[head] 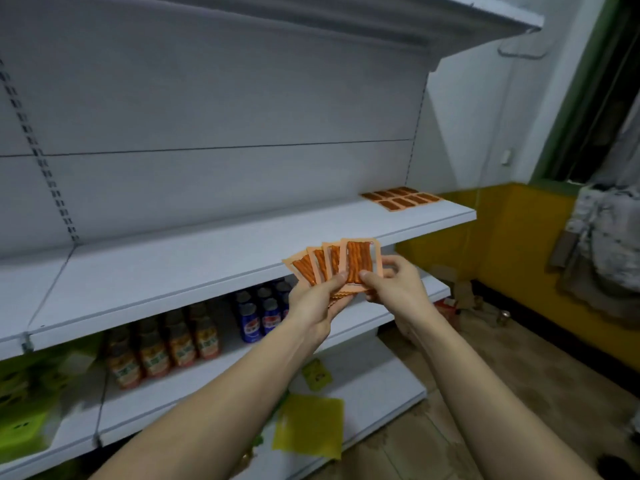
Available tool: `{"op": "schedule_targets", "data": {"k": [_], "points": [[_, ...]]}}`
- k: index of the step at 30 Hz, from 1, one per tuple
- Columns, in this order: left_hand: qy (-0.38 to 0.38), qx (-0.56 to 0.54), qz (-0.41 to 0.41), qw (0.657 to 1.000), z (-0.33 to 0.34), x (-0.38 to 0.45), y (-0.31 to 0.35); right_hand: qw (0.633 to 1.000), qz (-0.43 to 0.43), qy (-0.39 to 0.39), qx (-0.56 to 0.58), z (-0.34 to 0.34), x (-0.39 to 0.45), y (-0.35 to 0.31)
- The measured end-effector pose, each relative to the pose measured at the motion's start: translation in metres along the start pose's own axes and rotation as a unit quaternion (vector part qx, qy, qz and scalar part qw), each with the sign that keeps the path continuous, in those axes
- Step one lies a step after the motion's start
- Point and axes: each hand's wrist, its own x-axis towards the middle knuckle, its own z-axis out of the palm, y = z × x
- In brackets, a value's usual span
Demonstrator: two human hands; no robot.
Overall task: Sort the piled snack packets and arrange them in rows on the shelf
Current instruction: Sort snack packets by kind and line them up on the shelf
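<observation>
1. Orange packets (332,265), 4 fanned, sit pinched in the left hand (313,299) before the shelf (207,258).
2. Right hand (391,282) pinches the front one; slide it free singly.
3. Lay it flat beside the rows (401,198), edges aligned.

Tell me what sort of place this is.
Probably a small shop or stockroom. White retail shelving with slotted uprights, rows of bottled drinks on the lower shelf, and snack packets laid in rows, with more snack packets fanned in both hands.
</observation>
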Motion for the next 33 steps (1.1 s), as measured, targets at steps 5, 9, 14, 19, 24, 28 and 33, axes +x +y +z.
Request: {"op": "schedule_targets", "data": {"k": [5,9,14,19,24,28,33], "points": [[-0.025,0.028,-0.011,0.999,0.061,0.091,-0.042,0.999,0.023,0.012,-0.033,-0.065,0.091,0.025],[-0.094,0.045,-0.036,0.994,0.112,0.16,-0.062,0.997,0.036,0.011,-0.073,-0.117,0.164,0.023],[-0.113,0.051,-0.036,0.992,0.18,0.228,-0.082,0.991,0.064,0.005,-0.121,-0.172,0.253,0.017],[-0.107,0.095,-0.014,0.99,0.221,0.284,-0.104,0.987,0.093,-0.026,-0.125,-0.211,0.322,0.04],[-0.093,0.099,0.006,0.991,0.267,0.341,-0.119,0.983,0.049,-0.043,-0.17,-0.254,0.404,0.043],[-0.05,0.068,-0.008,0.996,0.301,0.392,-0.145,0.983,0.031,-0.076,-0.162,-0.291,0.479,0.058],[0.053,0.06,0.02,0.997,0.332,0.458,-0.162,0.971,-0.017,-0.072,-0.228,-0.352,0.582,0.103]]}}
